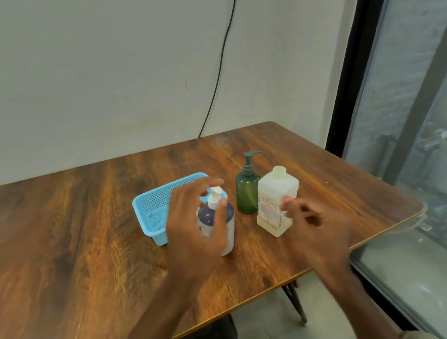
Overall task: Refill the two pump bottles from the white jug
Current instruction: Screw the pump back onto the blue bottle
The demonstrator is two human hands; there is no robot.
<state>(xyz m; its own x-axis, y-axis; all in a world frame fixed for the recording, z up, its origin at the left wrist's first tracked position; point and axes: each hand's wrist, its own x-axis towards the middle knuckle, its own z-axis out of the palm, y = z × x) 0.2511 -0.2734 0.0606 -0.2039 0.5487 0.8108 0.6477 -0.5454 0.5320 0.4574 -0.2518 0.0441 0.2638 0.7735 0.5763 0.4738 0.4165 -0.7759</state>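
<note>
The white pump bottle (229, 236) stands upright at mid-table (55, 232), long axis vertical. Your left hand (193, 229) arches round its pump, fingers spread, contact unclear. The green pump bottle (246, 194), spout pointing right, stands just beside the upright white jug (276, 199). Your right hand (313, 226) is loose and blurred near the jug. The blue basket (153, 206) lies behind.

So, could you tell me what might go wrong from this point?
The white jug looks uncapped, and the right hand is blurred close beside it; a knock could spill it. The green pump bottle stands close beside the jug and might topple too.
</note>
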